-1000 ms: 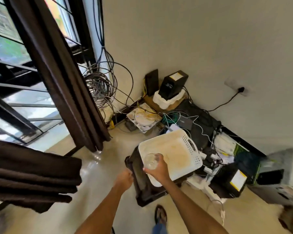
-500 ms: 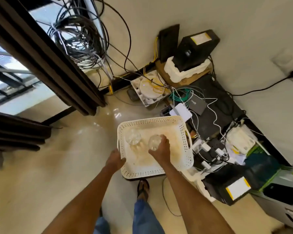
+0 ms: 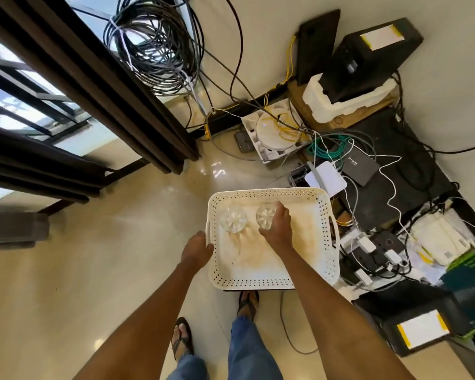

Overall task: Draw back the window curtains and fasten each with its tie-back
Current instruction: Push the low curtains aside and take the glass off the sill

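Head view: curtain [image 3: 99, 86] hangs well beyond left hand [image 3: 196, 249].

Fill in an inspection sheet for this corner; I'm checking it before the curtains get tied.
Surface: glossy tiled floor.
Job's things: dark curtain hangs by the window; no tie-back seen.
Clutter: white perforated tray with two clear glasses, one free; boxes and network gear along the wall.
Hands: left hand grips the tray's edge; right hand holds the other glass.
Cables: coiled bundle, loose leads across the floor.
Surroundings: barred window, plain wall.
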The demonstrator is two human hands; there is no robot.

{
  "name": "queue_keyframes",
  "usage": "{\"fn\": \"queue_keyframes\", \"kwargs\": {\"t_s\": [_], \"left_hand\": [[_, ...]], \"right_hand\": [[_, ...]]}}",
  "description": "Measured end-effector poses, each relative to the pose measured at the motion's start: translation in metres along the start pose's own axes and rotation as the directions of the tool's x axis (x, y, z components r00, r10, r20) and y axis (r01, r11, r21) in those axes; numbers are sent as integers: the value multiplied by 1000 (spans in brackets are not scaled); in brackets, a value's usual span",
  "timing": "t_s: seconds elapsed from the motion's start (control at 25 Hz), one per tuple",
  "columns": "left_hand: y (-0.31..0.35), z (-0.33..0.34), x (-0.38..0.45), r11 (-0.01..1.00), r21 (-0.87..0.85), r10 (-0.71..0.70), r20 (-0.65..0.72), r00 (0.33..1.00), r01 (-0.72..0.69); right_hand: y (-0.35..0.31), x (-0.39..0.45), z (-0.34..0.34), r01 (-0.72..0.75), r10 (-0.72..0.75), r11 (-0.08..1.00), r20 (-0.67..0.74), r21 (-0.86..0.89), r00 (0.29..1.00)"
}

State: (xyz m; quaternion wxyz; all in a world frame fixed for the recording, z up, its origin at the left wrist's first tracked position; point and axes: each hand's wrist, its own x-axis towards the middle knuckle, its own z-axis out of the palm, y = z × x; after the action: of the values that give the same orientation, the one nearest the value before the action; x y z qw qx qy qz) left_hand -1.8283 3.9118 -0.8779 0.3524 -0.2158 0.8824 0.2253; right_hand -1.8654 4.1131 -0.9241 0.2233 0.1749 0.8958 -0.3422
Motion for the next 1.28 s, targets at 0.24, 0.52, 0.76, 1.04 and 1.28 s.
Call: {"fn": "queue_keyframes", "kwargs": {"t_s": [0.24,0.52,0.76,1.04,1.28], "left_hand": [[-4,-16,-17,995,7,105,-20,994,-104],[-34,-81,-52,971,-12,235,-138,962,-239],[-129,-190,-89,944,-94,271,-321,908,-315],[-251,-261,-102,962,-128,177,-385,906,-243],[-309,-297,-80,961,-210,77,-426,901,-181]], "right_hand": [[-26,-27,-16,-46,44,989,-12,-138,999],[-129,-103,-3,183,-182,983,-87,7,979],[-259,-183,43,372,-369,928,-82,29,926],[-372,-235,134,491,-489,871,60,-14,870],[-434,-230,172,595,-589,804,122,-15,799]]}}
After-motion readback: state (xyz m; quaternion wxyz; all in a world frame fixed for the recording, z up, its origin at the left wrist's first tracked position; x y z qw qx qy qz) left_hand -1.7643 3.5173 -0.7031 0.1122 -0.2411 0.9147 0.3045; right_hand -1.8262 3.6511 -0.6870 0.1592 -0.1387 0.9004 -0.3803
